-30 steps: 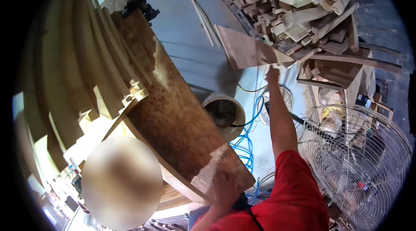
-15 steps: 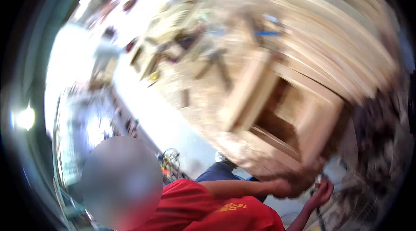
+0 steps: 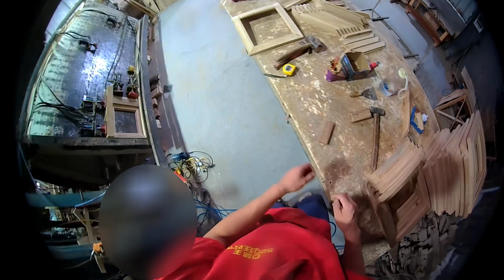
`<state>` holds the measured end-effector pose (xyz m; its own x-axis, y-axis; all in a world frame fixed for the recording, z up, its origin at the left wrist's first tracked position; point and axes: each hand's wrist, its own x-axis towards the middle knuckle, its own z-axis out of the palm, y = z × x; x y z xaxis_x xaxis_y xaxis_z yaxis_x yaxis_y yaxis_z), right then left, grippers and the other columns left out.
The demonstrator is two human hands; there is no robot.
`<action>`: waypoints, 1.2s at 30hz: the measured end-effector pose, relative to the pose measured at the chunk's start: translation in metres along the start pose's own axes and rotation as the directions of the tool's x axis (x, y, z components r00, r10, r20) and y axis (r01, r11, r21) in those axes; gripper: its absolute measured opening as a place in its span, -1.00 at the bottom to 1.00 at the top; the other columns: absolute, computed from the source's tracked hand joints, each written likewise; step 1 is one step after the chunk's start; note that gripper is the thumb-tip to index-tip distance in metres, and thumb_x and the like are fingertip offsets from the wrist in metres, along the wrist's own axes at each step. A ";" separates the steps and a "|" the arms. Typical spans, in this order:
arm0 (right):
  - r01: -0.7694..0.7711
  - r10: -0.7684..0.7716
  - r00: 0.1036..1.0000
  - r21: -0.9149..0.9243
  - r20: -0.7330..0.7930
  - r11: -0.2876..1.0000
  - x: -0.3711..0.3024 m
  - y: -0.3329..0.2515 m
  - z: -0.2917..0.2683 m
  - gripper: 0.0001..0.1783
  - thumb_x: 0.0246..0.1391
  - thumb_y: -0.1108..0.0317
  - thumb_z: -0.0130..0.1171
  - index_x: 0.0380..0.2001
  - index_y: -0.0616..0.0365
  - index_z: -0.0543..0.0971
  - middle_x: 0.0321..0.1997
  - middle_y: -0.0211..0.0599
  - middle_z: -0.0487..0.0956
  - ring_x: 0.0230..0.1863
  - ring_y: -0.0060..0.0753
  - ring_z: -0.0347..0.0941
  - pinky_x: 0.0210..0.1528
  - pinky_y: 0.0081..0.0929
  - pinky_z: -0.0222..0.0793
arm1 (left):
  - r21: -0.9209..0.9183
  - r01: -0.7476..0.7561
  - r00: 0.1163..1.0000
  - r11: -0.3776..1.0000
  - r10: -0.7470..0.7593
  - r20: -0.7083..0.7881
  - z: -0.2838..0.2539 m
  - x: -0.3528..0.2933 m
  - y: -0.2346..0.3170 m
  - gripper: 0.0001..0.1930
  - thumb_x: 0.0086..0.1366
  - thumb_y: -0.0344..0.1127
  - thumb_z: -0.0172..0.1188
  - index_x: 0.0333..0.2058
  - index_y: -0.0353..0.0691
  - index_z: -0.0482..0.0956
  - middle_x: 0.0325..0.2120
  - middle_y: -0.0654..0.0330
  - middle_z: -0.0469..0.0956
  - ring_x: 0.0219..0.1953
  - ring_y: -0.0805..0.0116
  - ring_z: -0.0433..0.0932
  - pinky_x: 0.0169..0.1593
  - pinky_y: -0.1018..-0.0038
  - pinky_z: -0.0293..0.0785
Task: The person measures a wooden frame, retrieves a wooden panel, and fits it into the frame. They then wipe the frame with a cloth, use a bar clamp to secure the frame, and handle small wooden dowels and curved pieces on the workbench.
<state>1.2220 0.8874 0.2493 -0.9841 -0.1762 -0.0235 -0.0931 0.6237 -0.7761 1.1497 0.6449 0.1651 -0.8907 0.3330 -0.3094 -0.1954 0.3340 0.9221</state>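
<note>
My left hand (image 3: 296, 177) hovers by the near edge of a worn workbench (image 3: 338, 149), fingers curled together. My right hand (image 3: 345, 210) is at the bench edge to its right, also curled. Whatever either hand may hold is hidden. To the right of my hands, wooden frames (image 3: 399, 188) stand together at the bench corner, apart from my fingers. A hammer (image 3: 376, 138) lies across the bench just beyond them. Left of the hammer rests a small wooden block (image 3: 326, 132).
Farther along the bench are a putty knife (image 3: 367, 93), an open box (image 3: 357, 65), a yellow tape measure (image 3: 289, 69), another hammer (image 3: 302, 51), a wooden frame (image 3: 252, 49) and stacked strips (image 3: 328, 17). Coiled cables (image 3: 197, 167) lie on the floor. A machine table (image 3: 79, 80) stands left.
My view has swung round and steadied, with the whole bench now in sight. The frames appear farther right and lower. My left hand has moved left and up, away from the right hand.
</note>
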 end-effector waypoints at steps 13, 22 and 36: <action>0.209 -0.179 0.957 -0.117 0.229 0.971 0.444 -0.015 0.253 -0.83 0.17 0.49 0.18 -0.16 0.18 0.59 -0.14 -0.05 0.60 -0.08 0.16 0.53 -0.05 -0.08 0.47 | -0.496 0.354 0.735 0.793 -0.564 -0.376 -0.313 0.045 -0.219 -0.77 0.42 -0.24 0.20 -0.23 -0.33 0.60 -0.41 0.20 0.66 -0.36 0.44 0.61 -0.23 0.48 0.55; 0.270 -0.181 0.953 -0.413 0.243 0.870 0.679 -0.027 0.340 -0.69 0.03 0.43 0.24 -0.10 0.15 0.62 0.09 -0.11 0.59 0.19 0.00 0.46 0.41 -0.03 0.19 | -0.378 0.373 0.766 0.847 -0.511 -0.389 -0.521 0.195 -0.182 -0.75 0.42 -0.26 0.16 -0.26 -0.39 0.57 -0.45 0.22 0.62 -0.38 0.48 0.59 -0.21 0.51 0.53; -0.318 0.352 0.932 -0.271 0.086 0.909 0.719 -0.082 0.402 -0.24 0.11 0.44 0.23 0.41 0.12 0.30 0.12 0.08 0.47 0.16 0.17 0.39 0.20 0.05 0.34 | -0.537 0.552 0.755 0.638 -0.655 -0.002 -0.639 0.472 -0.190 -0.28 0.50 0.19 0.07 0.23 -0.44 0.26 0.06 -0.09 0.52 0.06 0.11 0.60 0.08 0.21 0.62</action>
<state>0.5826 0.4031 0.0428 -0.9369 -0.0101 -0.3495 0.1877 0.8288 -0.5271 0.5039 0.1749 -0.0075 -0.5453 0.0311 -0.8377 -0.8369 -0.0761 0.5420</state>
